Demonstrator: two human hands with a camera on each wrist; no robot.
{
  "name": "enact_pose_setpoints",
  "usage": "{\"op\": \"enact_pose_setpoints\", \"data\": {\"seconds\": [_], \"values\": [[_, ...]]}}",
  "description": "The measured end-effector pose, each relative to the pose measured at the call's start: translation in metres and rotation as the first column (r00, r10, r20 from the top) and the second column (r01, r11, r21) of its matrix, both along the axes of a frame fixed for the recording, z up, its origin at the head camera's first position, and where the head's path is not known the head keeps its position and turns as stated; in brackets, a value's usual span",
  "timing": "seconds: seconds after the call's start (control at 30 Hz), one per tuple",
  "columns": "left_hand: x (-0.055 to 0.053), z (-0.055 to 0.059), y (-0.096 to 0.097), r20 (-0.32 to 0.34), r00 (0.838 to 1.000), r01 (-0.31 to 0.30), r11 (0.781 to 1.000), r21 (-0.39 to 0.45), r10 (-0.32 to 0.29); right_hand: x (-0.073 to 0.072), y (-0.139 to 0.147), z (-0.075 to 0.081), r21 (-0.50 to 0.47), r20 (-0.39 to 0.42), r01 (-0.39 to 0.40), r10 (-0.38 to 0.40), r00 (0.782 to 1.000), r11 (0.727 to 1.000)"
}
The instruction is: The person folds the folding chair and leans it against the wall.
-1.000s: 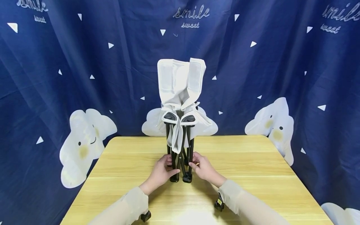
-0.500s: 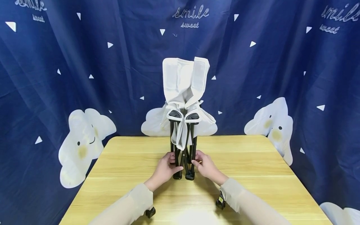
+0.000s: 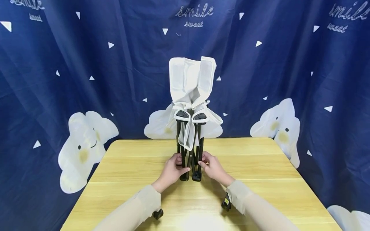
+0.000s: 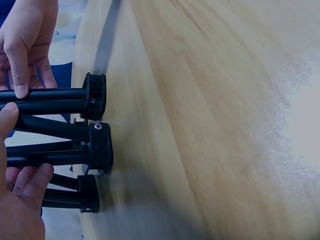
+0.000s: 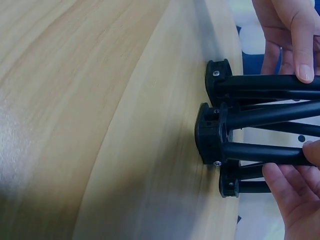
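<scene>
A folded camp chair [image 3: 190, 136] stands upright at the middle of the table, with bunched white fabric [image 3: 185, 77] above its crossed black legs. My left hand [image 3: 171, 172] grips the legs low on the left side, its thumb across the front. On the other side, my right hand [image 3: 214, 167] holds a leg low down between thumb and fingers. Both wrist views show the black plastic feet [image 4: 102, 145] close to the tabletop; whether all of them touch it I cannot tell. Leg tubes partly hide the fingers behind them.
The wooden table [image 3: 130, 160] has rounded far corners. Behind it and at both sides hangs a dark blue curtain [image 3: 138, 64] with white clouds and triangles. A small black device [image 3: 226, 202] hangs under the right sleeve.
The folded chair has shifted right and slightly away from me, with both hands keeping their hold on its legs. The head view has also moved a little.
</scene>
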State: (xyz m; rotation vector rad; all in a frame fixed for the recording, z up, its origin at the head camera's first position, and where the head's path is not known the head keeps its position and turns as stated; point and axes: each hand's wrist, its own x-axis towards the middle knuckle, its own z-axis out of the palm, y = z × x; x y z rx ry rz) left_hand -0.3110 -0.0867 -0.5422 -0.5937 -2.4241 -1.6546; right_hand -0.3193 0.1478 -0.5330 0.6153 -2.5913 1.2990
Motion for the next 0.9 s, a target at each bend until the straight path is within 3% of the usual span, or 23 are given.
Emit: {"op": "enact_pose_setpoints", "data": {"seconds": [0.9], "values": [[-0.014, 0.001, 0.01, 0.024, 1.0, 0.009, 1.0, -0.008, -0.009, -0.011, 0.006, 0.0, 0.01, -0.024, 0.051, -0.05, 0.998, 0.999]]}}
